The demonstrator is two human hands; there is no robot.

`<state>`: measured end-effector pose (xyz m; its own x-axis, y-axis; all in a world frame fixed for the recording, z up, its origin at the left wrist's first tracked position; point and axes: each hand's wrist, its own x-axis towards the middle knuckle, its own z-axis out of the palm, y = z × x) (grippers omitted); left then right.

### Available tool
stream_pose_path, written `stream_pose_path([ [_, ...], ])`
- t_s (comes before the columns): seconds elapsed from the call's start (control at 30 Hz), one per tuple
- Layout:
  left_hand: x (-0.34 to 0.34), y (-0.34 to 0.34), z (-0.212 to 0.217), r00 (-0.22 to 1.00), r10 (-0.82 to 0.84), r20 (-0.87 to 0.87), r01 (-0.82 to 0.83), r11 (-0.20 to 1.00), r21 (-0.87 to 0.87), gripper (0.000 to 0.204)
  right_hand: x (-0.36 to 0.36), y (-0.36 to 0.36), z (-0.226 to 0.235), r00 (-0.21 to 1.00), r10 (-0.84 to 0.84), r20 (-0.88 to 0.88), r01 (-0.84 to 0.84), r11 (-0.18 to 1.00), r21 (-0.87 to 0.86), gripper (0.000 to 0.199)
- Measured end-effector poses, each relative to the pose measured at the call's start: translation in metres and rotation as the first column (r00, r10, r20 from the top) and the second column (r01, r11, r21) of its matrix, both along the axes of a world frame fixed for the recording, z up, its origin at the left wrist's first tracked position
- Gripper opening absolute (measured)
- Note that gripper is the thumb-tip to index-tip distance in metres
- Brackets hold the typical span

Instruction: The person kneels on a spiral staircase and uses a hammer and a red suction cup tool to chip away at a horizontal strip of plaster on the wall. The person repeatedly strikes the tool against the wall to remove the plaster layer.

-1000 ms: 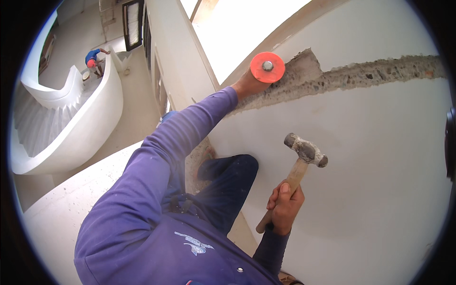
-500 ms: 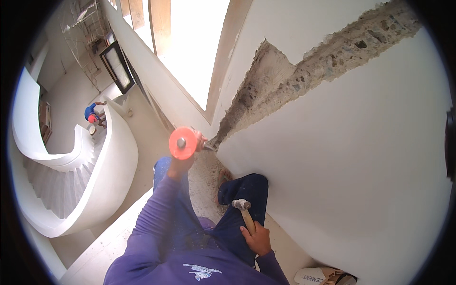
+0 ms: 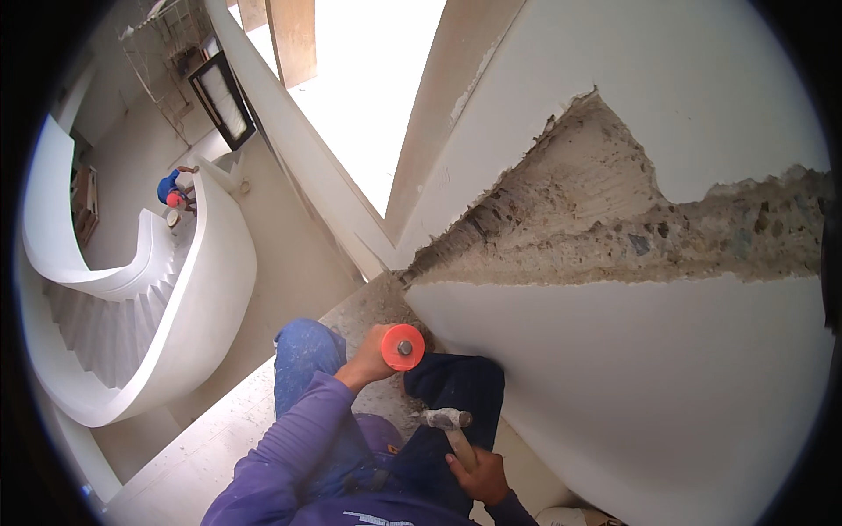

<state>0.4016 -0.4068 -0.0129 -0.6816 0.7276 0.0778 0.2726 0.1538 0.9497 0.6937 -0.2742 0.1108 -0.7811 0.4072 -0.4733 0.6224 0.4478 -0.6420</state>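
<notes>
My left hand (image 3: pixel 372 349) is closed around a chisel (image 3: pixel 403 348) with a round orange hand guard, held above my bent knees. Its steel striking end faces up; the blade is hidden below the guard and hand. Lower and to the right, my right hand (image 3: pixel 485 480) grips the wooden handle of a hammer (image 3: pixel 448 419), its dusty metal head raised near my right thigh. Ahead of both hands, a rough chipped channel (image 3: pixel 570 245) of bare concrete runs across the white wall (image 3: pixel 614 351), narrowing to the corner below the window. The chisel is apart from it.
Dust and rubble (image 3: pixel 373 302) lie on the ledge by my feet. To the left the ledge drops to a curved white staircase (image 3: pixel 237 263), where a person in blue (image 3: pixel 171 186) bends over. A window opening (image 3: pixel 368 96) is ahead. A paper sack (image 3: pixel 574 517) lies at lower right.
My left hand has drawn the chisel back from the channel's narrow end, toward me and to the right. The hammer has sunk slightly lower. The view has turned, showing more of the channel.
</notes>
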Motion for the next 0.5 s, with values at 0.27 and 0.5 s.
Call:
stream_pose_path([
  [0.27, 0.005, 0.002, -0.013, 0.986, -0.109, -0.124, 0.088, 0.983, -0.162, 0.026, -0.02, -0.004, 0.018, 0.998, -0.05, 0.026, 0.051, 0.996, -0.073, 0.033],
  [0.5, 0.007, -0.005, 0.002, 0.994, -0.091, -0.061, 0.082, 0.988, -0.129, 0.02, -0.01, -0.004, 0.009, 1.0, -0.006, 0.017, 0.007, 0.999, -0.042, 0.034],
])
